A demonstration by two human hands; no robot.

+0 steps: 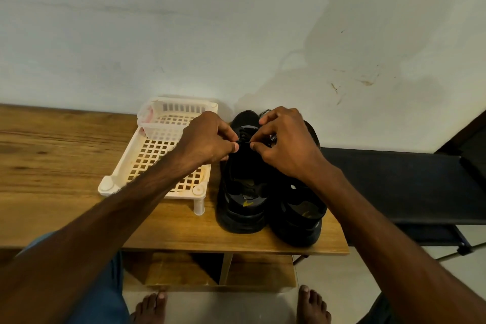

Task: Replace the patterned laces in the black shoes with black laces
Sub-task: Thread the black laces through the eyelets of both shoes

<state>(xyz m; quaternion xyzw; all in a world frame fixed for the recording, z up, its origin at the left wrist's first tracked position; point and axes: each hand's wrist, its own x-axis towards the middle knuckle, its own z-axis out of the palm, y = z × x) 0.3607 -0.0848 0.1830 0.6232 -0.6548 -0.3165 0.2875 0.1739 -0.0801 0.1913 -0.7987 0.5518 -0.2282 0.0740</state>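
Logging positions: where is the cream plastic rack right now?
Head view: the cream plastic rack stands on the wooden table, left of the black shoes, partly under the left forearm.

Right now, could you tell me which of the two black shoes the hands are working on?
The left shoe, beside the cream rack: left hand and right hand both pinch a dark lace above it.
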